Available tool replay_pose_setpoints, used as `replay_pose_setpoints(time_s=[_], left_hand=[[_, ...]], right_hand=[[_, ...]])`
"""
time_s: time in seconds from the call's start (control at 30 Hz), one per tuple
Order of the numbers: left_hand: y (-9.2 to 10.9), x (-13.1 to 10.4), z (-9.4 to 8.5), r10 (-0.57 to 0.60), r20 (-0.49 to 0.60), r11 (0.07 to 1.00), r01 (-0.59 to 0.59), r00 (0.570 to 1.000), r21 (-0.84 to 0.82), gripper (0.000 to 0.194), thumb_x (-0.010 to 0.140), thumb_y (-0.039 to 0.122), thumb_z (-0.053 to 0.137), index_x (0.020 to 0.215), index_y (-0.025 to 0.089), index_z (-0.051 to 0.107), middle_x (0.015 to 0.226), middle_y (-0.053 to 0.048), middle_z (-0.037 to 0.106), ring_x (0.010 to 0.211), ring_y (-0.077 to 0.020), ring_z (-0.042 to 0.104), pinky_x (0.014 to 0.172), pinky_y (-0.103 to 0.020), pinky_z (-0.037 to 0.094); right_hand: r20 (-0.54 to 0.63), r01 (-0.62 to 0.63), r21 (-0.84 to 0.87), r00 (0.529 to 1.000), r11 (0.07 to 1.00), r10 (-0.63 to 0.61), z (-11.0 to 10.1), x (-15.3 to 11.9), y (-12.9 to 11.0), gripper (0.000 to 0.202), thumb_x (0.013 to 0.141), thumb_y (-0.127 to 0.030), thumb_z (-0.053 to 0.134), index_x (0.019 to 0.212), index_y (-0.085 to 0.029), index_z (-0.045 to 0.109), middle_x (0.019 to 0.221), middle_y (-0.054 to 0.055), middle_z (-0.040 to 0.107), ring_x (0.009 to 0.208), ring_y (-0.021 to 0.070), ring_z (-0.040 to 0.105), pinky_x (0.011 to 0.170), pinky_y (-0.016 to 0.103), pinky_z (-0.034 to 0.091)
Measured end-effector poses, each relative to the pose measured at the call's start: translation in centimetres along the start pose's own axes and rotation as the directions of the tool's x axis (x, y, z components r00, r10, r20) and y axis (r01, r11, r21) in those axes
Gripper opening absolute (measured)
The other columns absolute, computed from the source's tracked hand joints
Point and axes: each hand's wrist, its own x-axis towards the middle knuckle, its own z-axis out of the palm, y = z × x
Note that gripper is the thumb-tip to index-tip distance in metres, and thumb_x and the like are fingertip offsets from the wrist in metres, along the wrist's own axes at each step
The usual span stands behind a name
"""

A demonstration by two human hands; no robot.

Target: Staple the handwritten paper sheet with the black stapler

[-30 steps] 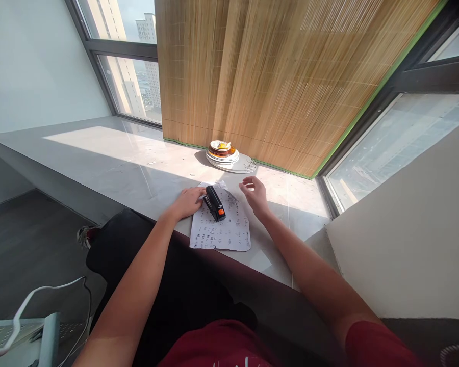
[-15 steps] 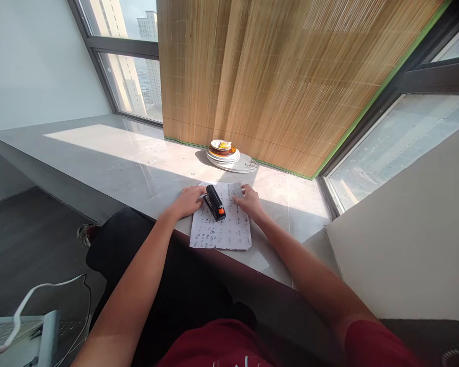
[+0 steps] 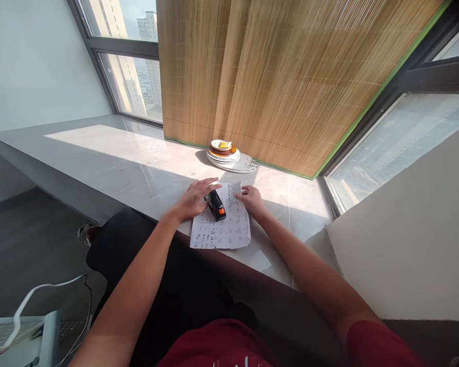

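A black stapler (image 3: pixel 216 205) with an orange patch at its near end lies slantwise on a sheet of paper (image 3: pixel 229 232) covered in handwriting. My left hand (image 3: pixel 194 200) is at the stapler's far end, fingers stretched over its top and thumb by its left side; the fingers are apart, not closed round it. A small printed slip (image 3: pixel 233 190) lies at the sheet's upper right corner. Thumb and fingers of my right hand (image 3: pixel 252 200) pinch the paper's right edge there, beside the slip. Whether the slip is in that pinch too is hard to see.
Behind the paper, a stack of plates (image 3: pixel 222 154) stands on the pale stone ledge (image 3: pixel 99 158), with an oval plate (image 3: pixel 248 164) under it to the right. A bamboo blind (image 3: pixel 271 76) hangs just behind. On the right a white wall (image 3: pixel 409 214) bounds the ledge.
My left hand has lifted off the paper's left edge and moved right over the stapler, its fingers spreading. My right hand has stayed nearly in place at the paper's right edge.
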Motion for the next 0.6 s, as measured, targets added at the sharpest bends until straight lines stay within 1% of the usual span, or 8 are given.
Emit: replay_pose_setpoints(time_s=[0.07,0.17,0.23,0.33,0.4,0.47,0.53,0.6], left_hand=[[0.2,0.2,0.0,0.051,0.052,0.998,-0.052,0.997,0.018,0.051,0.097,0.014,0.057,0.145,0.031,0.059,0.166,-0.007,0.049,0.155,-0.0298,0.042,0.130,-0.055,0.027],[-0.2,0.4,0.3,0.029,0.021,0.998,-0.030,0.999,0.058,0.035,0.097,0.014,0.060,0.129,0.027,0.066,0.142,-0.009,0.065,0.135,-0.0300,0.057,0.121,-0.052,0.037],[-0.4,0.4,0.4,0.010,-0.002,0.997,-0.010,1.000,0.082,0.030,0.097,0.014,0.060,0.124,0.026,0.067,0.129,-0.009,0.069,0.123,-0.0299,0.061,0.114,-0.050,0.040],[-0.5,0.1,0.3,-0.010,-0.042,0.996,0.014,0.999,0.088,0.026,0.100,0.014,0.057,0.121,0.026,0.066,0.123,-0.009,0.070,0.116,-0.0296,0.062,0.106,-0.048,0.042],[-0.4,0.0,0.1,-0.038,-0.120,0.996,0.047,0.992,0.077,0.023,0.102,0.015,0.056,0.120,0.025,0.064,0.122,-0.009,0.069,0.115,-0.0293,0.063,0.102,-0.046,0.044],[-0.4,-0.1,0.0,-0.098,-0.233,0.992,0.112,0.967,0.051,0.023,0.102,0.015,0.056,0.122,0.025,0.062,0.123,-0.010,0.067,0.116,-0.0292,0.063,0.100,-0.045,0.046],[-0.7,-0.1,0.1,-0.177,-0.369,0.981,0.192,0.912,0.002,0.024,0.100,0.014,0.057,0.123,0.024,0.060,0.122,-0.011,0.065,0.117,-0.0290,0.063,0.100,-0.044,0.047],[-1.1,0.0,0.2,-0.237,-0.500,0.970,0.236,0.833,-0.066,0.025,0.099,0.013,0.059,0.122,0.024,0.059,0.121,-0.010,0.064,0.117,-0.0287,0.063,0.100,-0.043,0.049]], right_hand=[[0.030,-0.005,0.050,1.000,0.999,0.003,-0.2,-0.2,-0.2,0.036,0.070,-0.034,0.078,0.103,-0.020,0.072,0.094,0.007,0.076,0.086,0.0263,0.072,0.070,0.036,0.057],[0.040,-0.020,0.188,0.999,0.982,0.013,-0.8,-0.6,-0.7,0.027,0.070,-0.032,0.074,0.093,-0.019,0.072,0.094,0.007,0.076,0.084,0.0269,0.073,0.068,0.036,0.058],[0.013,-0.031,0.278,1.000,0.960,0.029,-1.5,-0.8,-1.1,0.026,0.071,-0.033,0.070,0.093,-0.019,0.070,0.094,0.008,0.077,0.081,0.0265,0.073,0.066,0.037,0.059],[-0.083,-0.015,0.311,0.996,0.950,0.043,-3.1,-0.8,-1.9,0.024,0.074,-0.032,0.066,0.094,-0.019,0.068,0.093,0.009,0.076,0.078,0.0257,0.072,0.064,0.037,0.059],[-0.212,0.060,0.284,0.977,0.957,0.002,-4.6,-0.7,-2.7,0.022,0.076,-0.031,0.065,0.095,-0.020,0.067,0.095,0.009,0.076,0.079,0.0249,0.071,0.065,0.036,0.058],[-0.378,0.211,0.176,0.916,0.961,-0.132,-6.1,-0.9,-4.0,0.018,0.080,-0.030,0.065,0.095,-0.021,0.067,0.094,0.008,0.074,0.082,0.0233,0.070,0.069,0.037,0.057],[-0.490,0.385,-0.027,0.799,0.922,-0.348,-7.3,-1.4,-5.6,0.013,0.085,-0.028,0.063,0.096,-0.022,0.066,0.090,0.005,0.071,0.082,0.0217,0.067,0.074,0.037,0.055],[-0.470,0.506,-0.242,0.685,0.828,-0.557,-7.8,-2.3,-7.1,0.011,0.090,-0.025,0.060,0.099,-0.023,0.066,0.089,0.004,0.067,0.081,0.0213,0.064,0.077,0.038,0.054]])
